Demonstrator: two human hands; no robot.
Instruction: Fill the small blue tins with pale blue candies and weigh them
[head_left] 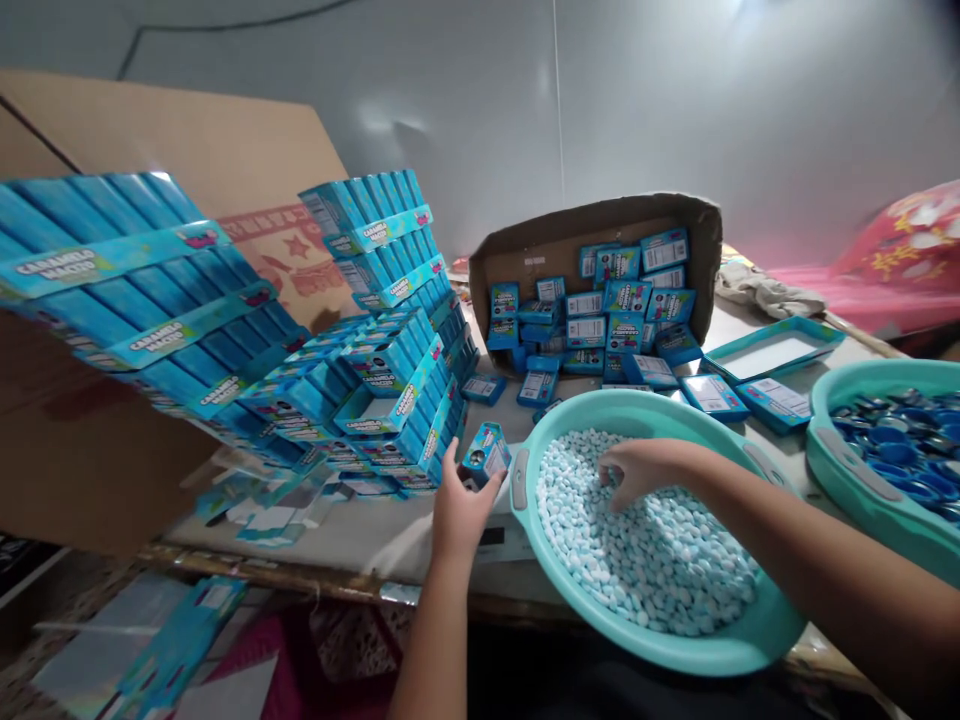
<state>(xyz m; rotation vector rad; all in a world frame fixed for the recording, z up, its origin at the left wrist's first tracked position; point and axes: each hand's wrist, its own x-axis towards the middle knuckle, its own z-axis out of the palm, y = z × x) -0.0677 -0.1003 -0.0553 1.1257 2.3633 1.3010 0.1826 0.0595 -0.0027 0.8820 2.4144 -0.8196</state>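
My left hand [459,505] grips a small blue candy box [486,455] just left of a teal basin [525,500]. The basin holds a heap of pale blue-white candies [645,560]. My right hand [637,470] reaches down into that heap near its far side, fingers curled among the candies. What the fingers hold is hidden.
Stacks of banded blue boxes [390,390] rise to the left, more at far left [127,290]. An open cardboard carton [592,240] holds loose small boxes. A second teal basin [840,450] with dark blue caps [900,445] sits right, near a flat tray [772,350].
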